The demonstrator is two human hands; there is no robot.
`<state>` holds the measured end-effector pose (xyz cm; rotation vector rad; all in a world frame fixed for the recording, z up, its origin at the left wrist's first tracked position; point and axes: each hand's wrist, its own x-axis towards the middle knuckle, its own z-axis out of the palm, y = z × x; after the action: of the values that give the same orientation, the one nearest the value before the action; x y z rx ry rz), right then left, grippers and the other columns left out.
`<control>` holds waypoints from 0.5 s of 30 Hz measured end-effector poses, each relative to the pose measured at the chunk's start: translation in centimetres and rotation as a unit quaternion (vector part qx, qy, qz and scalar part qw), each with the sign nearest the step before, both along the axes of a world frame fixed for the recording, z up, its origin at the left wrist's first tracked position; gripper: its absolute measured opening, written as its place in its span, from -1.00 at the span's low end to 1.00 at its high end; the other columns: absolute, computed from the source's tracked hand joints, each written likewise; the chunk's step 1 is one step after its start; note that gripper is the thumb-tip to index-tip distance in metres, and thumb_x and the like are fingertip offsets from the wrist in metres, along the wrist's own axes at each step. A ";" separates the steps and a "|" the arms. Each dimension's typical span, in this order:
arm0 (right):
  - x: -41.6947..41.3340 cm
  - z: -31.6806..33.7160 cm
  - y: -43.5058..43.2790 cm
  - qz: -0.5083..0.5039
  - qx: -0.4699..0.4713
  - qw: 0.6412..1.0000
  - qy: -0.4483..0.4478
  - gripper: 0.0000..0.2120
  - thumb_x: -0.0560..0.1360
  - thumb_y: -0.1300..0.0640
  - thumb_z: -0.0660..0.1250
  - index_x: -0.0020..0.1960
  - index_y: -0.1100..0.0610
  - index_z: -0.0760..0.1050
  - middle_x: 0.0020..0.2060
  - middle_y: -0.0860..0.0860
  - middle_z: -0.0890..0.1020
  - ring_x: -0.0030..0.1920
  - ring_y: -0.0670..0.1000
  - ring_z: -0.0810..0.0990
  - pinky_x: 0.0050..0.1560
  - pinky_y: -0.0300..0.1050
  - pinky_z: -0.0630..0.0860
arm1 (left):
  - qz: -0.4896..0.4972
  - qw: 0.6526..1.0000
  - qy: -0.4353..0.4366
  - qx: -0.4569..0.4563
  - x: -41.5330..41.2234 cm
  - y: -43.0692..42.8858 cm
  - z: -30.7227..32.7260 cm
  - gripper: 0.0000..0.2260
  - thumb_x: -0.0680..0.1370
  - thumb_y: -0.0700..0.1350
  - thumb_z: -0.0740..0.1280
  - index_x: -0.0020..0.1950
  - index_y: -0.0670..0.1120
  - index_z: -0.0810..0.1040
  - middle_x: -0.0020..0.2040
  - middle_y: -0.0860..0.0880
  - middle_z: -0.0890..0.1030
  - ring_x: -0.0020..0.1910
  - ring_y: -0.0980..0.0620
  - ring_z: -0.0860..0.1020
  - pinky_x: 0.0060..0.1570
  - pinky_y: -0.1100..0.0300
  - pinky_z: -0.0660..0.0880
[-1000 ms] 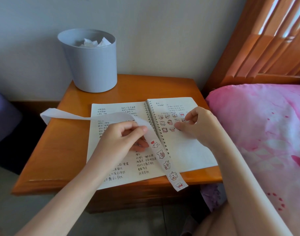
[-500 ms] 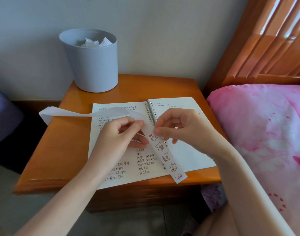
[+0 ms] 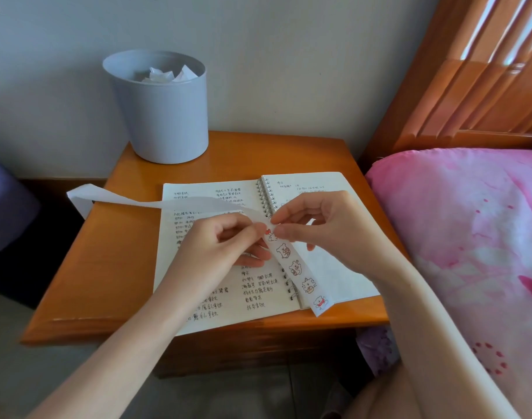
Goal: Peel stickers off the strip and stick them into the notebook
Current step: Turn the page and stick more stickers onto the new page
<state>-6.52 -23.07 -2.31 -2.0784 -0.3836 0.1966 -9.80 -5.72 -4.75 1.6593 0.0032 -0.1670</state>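
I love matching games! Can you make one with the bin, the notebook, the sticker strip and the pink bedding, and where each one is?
1 bin
2 notebook
3 sticker strip
4 pink bedding

A pinched by left hand and right hand
B lying open on the nightstand
C at the right, beside the nightstand
D at the nightstand's back corner, paper inside

Pairs: 1-D, 2-B, 3-A, 4-C
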 end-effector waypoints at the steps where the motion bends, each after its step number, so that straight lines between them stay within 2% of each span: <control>1: 0.0 0.0 0.0 0.001 -0.003 1.000 -0.006 -0.91 0.38 0.16 0.48 -0.13 0.03 0.64 -0.25 -0.05 0.70 -0.28 -0.18 0.62 -0.40 -0.36 0.48 | 0.000 1.000 -0.003 0.001 0.0 0.0 0.0 -0.87 0.53 -0.14 0.34 -0.09 -0.17 0.64 -0.27 -0.06 0.71 -0.24 0.05 0.70 -0.25 0.33 0.60; 8: -0.2 0.0 0.0 0.005 -0.002 1.000 -0.020 -0.93 0.38 0.20 0.49 -0.14 0.11 0.66 -0.26 -0.02 0.70 -0.30 -0.21 0.60 -0.40 -0.46 0.39 | 0.002 1.000 -0.007 0.002 0.0 -0.1 0.1 -0.89 0.52 -0.13 0.35 -0.09 -0.13 0.66 -0.28 -0.03 0.71 -0.25 0.08 0.69 -0.26 0.34 0.60; 15: -0.3 0.1 0.1 0.008 -0.011 1.000 -0.019 -0.94 0.39 0.20 0.48 -0.14 0.12 0.64 -0.25 -0.03 0.69 -0.27 -0.14 0.62 -0.40 -0.45 0.41 | 0.011 1.000 -0.001 0.016 -0.1 -0.2 0.2 -0.89 0.52 -0.12 0.36 -0.09 -0.12 0.66 -0.27 -0.02 0.72 -0.26 0.09 0.69 -0.26 0.39 0.57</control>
<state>-6.83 -23.00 -2.19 -2.1043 -0.4224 0.1723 -9.87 -5.91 -4.60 1.6899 0.0233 -0.1483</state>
